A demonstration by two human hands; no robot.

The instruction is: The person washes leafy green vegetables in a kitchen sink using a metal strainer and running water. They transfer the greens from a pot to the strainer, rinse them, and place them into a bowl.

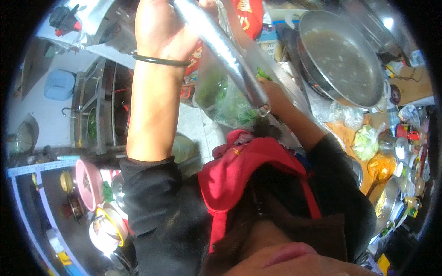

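My left hand [162,27] is raised at the top of the view, its fingers partly cut off. It is closed around a shiny metal tubular handle [224,45], which slants down to the right and ends in a small ring. Behind the handle hangs a clear plastic bag [210,100] with leafy greens [238,115] in it. My right hand [274,95] is at the right side of the bag, close to the handle's ringed end, with a green leaf [264,73] by its fingertips. The handle and bag hide some of its fingers, so its grip is unclear.
A large metal pan [342,58] holding cloudy liquid stands at the upper right. Bagged shredded vegetables [366,142], an orange-filled bag [381,166] and a metal bowl [386,203] crowd the right. A pink basin [88,184] and a blue lidded container [59,84] stand left.
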